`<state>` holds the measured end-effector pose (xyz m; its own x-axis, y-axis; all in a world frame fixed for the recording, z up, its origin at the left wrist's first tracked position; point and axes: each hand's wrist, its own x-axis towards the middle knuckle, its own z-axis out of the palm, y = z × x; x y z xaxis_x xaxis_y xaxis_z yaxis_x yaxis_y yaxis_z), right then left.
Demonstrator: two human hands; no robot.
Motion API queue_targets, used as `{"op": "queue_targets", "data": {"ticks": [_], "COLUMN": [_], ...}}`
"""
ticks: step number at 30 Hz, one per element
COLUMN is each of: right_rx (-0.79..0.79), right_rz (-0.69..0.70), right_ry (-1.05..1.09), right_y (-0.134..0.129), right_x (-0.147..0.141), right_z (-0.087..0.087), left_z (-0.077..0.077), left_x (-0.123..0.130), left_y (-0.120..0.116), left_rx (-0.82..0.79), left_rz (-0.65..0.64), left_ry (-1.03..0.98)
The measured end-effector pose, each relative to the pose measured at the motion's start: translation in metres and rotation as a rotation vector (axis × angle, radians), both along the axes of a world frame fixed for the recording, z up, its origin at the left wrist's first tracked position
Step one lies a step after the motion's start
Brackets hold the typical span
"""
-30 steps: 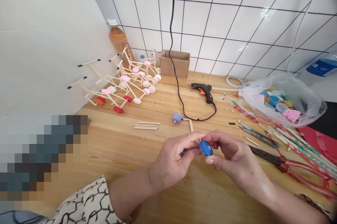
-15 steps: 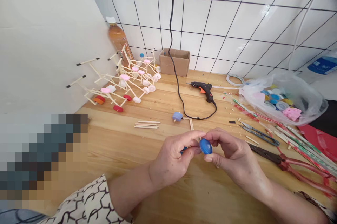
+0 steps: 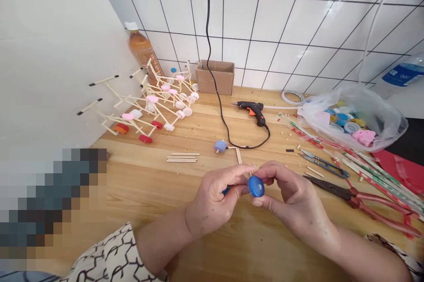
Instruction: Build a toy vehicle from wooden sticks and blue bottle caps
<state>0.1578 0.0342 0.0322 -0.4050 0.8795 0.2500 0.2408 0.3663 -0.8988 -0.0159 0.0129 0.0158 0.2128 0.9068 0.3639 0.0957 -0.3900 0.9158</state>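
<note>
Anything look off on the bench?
Yes: the pale wooden-stick frames with pink, white and red bottle-cap wheels lie tangled in a heap, tilted against the white side panel, rather than standing apart. Loose wooden crumbs are also scattered across the wooden bench near the clear plastic bag of caps.

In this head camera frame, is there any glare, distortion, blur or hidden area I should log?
Head view: glare streaks the glossy wall tiles at upper right; wide-angle distortion slants the grout lines; a pixelated patch hides the lower left; the left hand, right hand and blue bottle cap look fairly sharp.
</note>
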Motion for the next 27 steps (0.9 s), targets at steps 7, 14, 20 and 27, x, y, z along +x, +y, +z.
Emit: {"op": "queue_targets", "data": {"ticks": [7,14,20,27], "right_rx": [0.117,-0.059,-0.088,-0.079], "right_rz": [0.035,0.038,0.02,0.012], "right_ry": [-0.054,0.009,-0.004,-0.077], "right_y": [-0.0012,0.0023,0.0041,0.0038], "right_x": [0.0019,0.0023,0.002,0.0032], "right_z": [-0.0005,-0.0024,-0.0039,-0.0046], "left_z": [0.0011,0.0065,0.0053,0.0025], "left_x": [-0.0015,-0.0013,-0.0018,-0.0014], "left_y": [0.004,0.0043,0.0047,0.0054], "left_rx": [-0.054,-0.059,-0.057,-0.137], "left_rz": [-0.035,-0.076,-0.063,-0.035], "left_ry": [-0.003,-0.03,-0.017,0.014]}}
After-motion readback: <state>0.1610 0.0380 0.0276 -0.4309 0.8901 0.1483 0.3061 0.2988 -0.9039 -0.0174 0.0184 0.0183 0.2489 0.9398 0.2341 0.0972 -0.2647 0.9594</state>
